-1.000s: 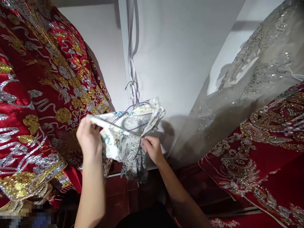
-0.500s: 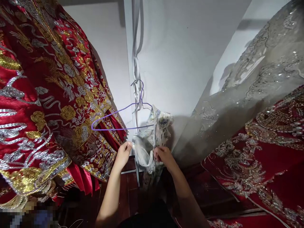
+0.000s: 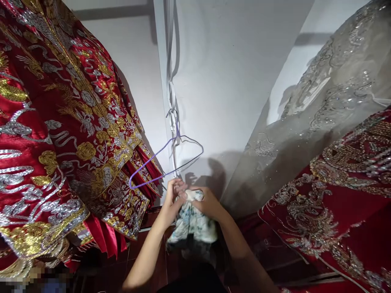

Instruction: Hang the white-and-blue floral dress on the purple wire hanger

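A white garment with a blue-green floral print (image 3: 192,224) hangs bunched below my two hands. My left hand (image 3: 173,199) is closed on its top edge, fingers curled. My right hand (image 3: 209,202) grips the same bunch from the right, touching the left hand. Just above them a purple wire hanger (image 3: 159,156) hangs bare and tilted from white cords (image 3: 171,97) running down the white wall corner. The garment is off the hanger.
A red robe with gold and silver embroidery (image 3: 58,134) hangs close on the left. On the right hang a sheer beaded grey fabric (image 3: 324,110) and another red embroidered garment (image 3: 345,195). Dark red floor tiles (image 3: 143,252) lie below.
The floral garment has come off the hanger, slid down and been gathered into a bunch. Both hands moved lower and together. The hanger now hangs bare and tilted.
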`<move>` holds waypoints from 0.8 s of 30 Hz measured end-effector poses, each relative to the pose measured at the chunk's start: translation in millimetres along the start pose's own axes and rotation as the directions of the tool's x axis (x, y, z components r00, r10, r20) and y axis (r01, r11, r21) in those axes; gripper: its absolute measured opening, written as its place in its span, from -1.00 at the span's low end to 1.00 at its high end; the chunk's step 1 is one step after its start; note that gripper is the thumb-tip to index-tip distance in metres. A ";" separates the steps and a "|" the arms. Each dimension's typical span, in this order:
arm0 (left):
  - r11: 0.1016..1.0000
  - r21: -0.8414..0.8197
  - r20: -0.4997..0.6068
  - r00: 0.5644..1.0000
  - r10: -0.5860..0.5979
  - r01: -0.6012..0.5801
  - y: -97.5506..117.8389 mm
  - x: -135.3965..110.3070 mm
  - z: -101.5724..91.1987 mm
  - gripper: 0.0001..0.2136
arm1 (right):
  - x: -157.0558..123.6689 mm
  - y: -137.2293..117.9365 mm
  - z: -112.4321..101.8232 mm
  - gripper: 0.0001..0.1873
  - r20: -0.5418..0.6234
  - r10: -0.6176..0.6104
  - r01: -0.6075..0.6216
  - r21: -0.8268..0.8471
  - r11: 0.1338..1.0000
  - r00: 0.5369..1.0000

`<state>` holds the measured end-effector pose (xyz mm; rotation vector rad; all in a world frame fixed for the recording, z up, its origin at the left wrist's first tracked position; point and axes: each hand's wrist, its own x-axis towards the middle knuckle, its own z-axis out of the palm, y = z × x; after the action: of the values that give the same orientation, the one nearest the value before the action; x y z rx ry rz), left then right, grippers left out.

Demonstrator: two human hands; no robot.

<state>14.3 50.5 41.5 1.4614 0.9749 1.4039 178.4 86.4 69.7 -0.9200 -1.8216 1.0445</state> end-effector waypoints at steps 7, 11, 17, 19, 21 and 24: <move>0.881 0.469 0.211 0.961 -0.180 0.062 -8.3 -56.8 -33.3 -0.64 | 69.1 -19.5 -30.1 -0.72 -0.450 -0.233 0.213 -0.095 0.972 0.862; 0.707 0.699 0.085 0.969 -0.234 0.109 13.2 -59.1 -80.1 -0.60 | 84.3 3.5 -26.3 -0.71 -0.313 -0.043 -0.035 -0.239 0.970 0.949; 0.556 0.830 0.086 0.975 -0.206 0.044 50.5 -30.9 -141.2 -0.67 | 66.5 18.6 -36.4 -0.50 -0.346 -0.106 -0.007 -0.309 0.951 0.932; 0.545 0.838 0.057 0.994 -0.098 0.006 68.6 -13.4 -144.4 -0.69 | 62.8 14.3 -42.3 -0.51 -0.384 -0.107 -0.011 -0.291 0.957 0.917; 0.536 0.844 0.004 0.999 0.037 -0.023 89.2 7.1 -139.2 -0.76 | 61.5 9.5 -45.3 -0.54 -0.421 -0.108 -0.018 -0.285 0.958 0.900; 0.563 0.819 -0.032 0.971 0.235 -0.110 114.4 38.9 -122.0 -0.85 | 59.5 3.3 -41.5 -0.58 -0.409 -0.112 -0.001 -0.266 0.964 0.906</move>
<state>-108.3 58.6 161.5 2.1992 1.7705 1.2326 193.0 151.9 97.2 -1.1424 -1.6240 0.5185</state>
